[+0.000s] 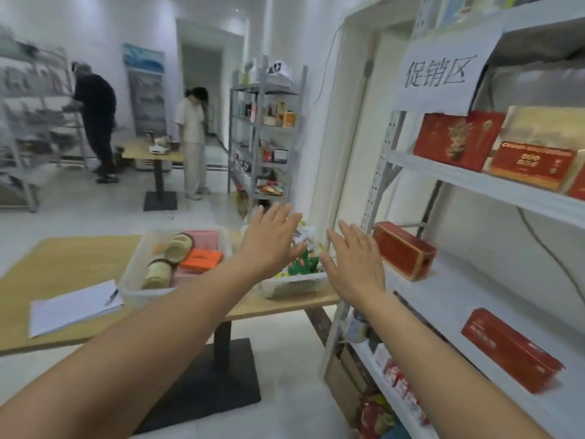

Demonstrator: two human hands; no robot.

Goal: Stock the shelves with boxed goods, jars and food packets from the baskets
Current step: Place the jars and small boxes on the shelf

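Stockroom, wooden table (pixel 69 264) bearing a clear basket (pixel 128 280) of jars (pixel 156 275) and boxes (pixel 201 259), and a white basket (pixel 294 286) of food packets (pixel 304 264). Left hand (pixel 269 245) and right hand (pixel 356 264) spread flat, empty, above, beside shelves (pixel 474 182)

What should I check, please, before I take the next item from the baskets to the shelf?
1. Left hand free: ok, open, empty.
2. Right hand free: ok, open, empty.
3. Clear bin stocked: ok, jars and orange box inside.
4. White basket stocked: ok, packets inside.
5. Room on middle shelf: ok, bare space beside the red box.
6. Each item's assigned shelf: cannot tell.
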